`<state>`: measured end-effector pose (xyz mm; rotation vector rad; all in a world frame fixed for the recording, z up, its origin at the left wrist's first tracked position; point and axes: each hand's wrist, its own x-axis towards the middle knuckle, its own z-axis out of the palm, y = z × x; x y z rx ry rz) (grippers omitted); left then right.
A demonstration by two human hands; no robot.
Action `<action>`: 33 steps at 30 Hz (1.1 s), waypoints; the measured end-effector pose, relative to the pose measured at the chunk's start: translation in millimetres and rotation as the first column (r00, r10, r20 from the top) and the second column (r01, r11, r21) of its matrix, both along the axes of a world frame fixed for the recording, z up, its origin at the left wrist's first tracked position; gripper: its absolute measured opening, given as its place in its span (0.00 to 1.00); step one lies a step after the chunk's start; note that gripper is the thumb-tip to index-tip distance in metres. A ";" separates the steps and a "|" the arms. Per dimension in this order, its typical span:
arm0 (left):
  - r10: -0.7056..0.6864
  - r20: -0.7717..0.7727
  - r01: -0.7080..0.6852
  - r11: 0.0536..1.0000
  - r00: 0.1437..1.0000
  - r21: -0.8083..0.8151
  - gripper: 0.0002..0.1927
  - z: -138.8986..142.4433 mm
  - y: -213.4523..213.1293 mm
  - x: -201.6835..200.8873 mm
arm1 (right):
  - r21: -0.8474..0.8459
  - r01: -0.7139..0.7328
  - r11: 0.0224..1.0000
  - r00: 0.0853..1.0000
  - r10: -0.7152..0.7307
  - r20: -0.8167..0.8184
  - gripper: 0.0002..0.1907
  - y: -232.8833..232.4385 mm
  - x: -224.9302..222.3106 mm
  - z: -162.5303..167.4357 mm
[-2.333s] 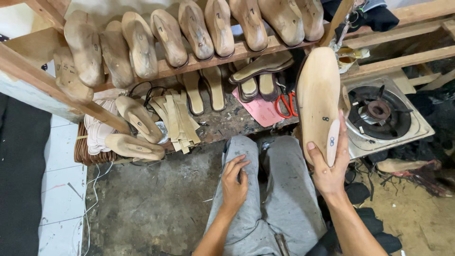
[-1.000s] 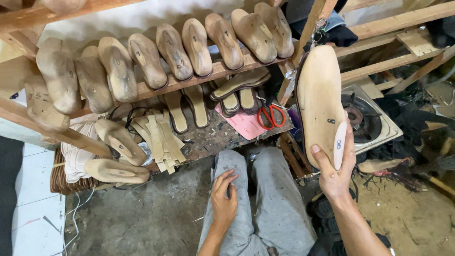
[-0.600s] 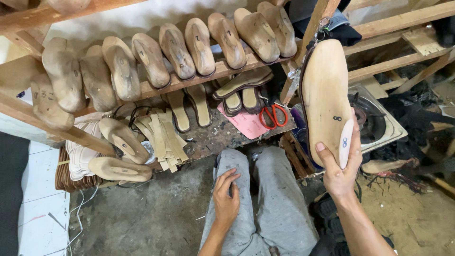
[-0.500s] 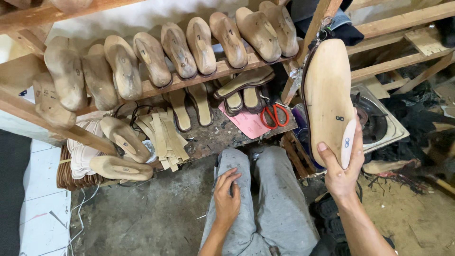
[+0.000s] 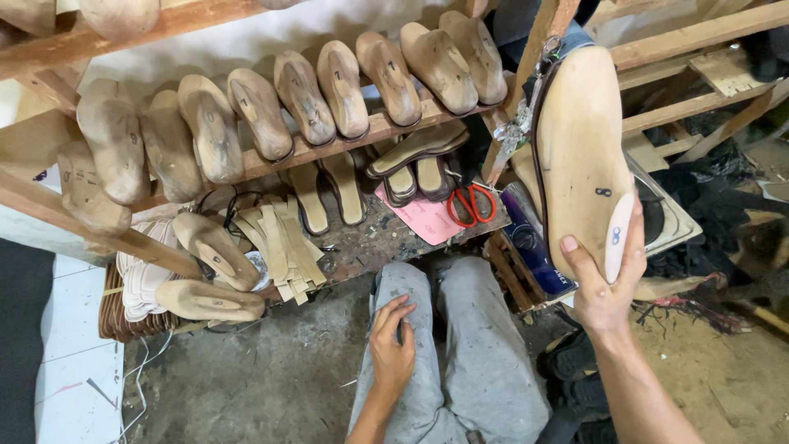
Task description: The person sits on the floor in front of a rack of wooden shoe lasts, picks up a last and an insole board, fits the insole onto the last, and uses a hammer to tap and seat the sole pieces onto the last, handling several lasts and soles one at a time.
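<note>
The left hand (image 5: 393,349) lies flat and relaxed on the grey, paint-flecked trouser leg (image 5: 460,345) at six o'clock, grasping nothing. At four o'clock the right hand (image 5: 604,275) clasps the heel end of a large pale wooden shoe last (image 5: 579,156), thumb on one edge and fingers on the other; the last stands upright, toe toward one o'clock. Beyond the knees, a low dark workbench (image 5: 370,242) carries red-handled scissors (image 5: 470,204) on a pink sheet (image 5: 423,215) at twelve o'clock. A fan of tan insole strips (image 5: 283,247) and two loose wooden lasts (image 5: 209,275) lie at ten o'clock. Farthest, a slanted wooden shelf rail (image 5: 329,148) bears a row of worn wooden lasts (image 5: 279,103) from nine to twelve o'clock.
</note>
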<state>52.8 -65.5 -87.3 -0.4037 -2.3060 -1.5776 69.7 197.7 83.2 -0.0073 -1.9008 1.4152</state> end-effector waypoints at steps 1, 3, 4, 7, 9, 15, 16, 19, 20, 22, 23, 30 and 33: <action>-0.002 -0.006 0.002 1.000 1.000 -0.006 0.16 -0.1 0.4 -0.1 | -0.018 -0.007 1.000 1.000 0.007 -0.028 0.42 4.7 -1.5 2.1; -0.006 0.003 0.006 1.000 1.000 0.008 0.16 -0.3 1.3 -0.1 | -0.055 -0.024 0.998 0.996 0.019 -0.083 0.42 15.3 -5.9 8.6; -0.008 0.008 0.008 1.000 1.000 0.016 0.16 -0.4 1.7 0.0 | -0.109 -0.047 0.993 0.994 0.036 -0.107 0.43 21.7 -8.2 13.2; -0.023 0.038 0.023 1.000 0.999 0.002 0.17 0.4 2.3 0.0 | -0.221 -0.092 0.971 0.984 0.054 -0.172 0.46 40.5 -18.2 31.2; -0.033 0.066 0.033 0.999 0.997 0.007 0.17 1.7 2.6 0.0 | -0.237 -0.079 0.968 0.980 0.032 -0.198 0.45 54.1 -21.8 47.8; -0.028 0.016 0.029 0.999 0.999 -0.023 0.16 -1.3 4.8 -2.0 | -0.371 -0.062 0.927 0.976 -0.021 -0.215 0.39 83.1 -30.4 97.4; -0.024 0.020 0.025 0.999 0.999 -0.026 0.15 -4.4 5.2 -2.1 | -0.401 -0.110 0.910 0.982 0.036 -0.187 0.37 89.7 -33.7 105.0; -0.021 0.011 0.021 0.999 1.000 -0.043 0.15 -14.9 5.8 -4.3 | -0.399 -0.259 0.880 0.964 0.209 -0.166 0.36 116.6 -54.6 122.4; -0.022 0.021 0.023 0.999 1.000 -0.048 0.15 -17.0 5.8 -4.3 | -0.334 -0.312 0.890 0.947 0.261 -0.188 0.36 126.8 -64.2 124.4; -0.018 0.035 0.020 0.998 0.999 -0.057 0.15 -15.7 5.8 -4.5 | -0.242 -0.390 0.888 0.914 0.342 -0.216 0.36 149.3 -83.1 123.8; -0.023 0.033 0.024 0.998 0.999 -0.053 0.16 -11.8 6.4 -4.5 | -0.217 -0.413 0.884 0.903 0.367 -0.223 0.36 161.8 -91.9 121.8; -0.113 -0.016 0.113 0.993 0.993 0.044 0.17 71.1 5.9 -27.4 | -0.135 -0.485 0.864 0.868 0.457 -0.194 0.24 233.4 -154.8 81.6; -0.131 -0.313 0.152 0.987 0.941 0.044 0.19 140.7 8.2 -66.4 | -0.098 -0.419 0.903 0.907 0.411 -0.090 0.23 239.7 -172.1 74.7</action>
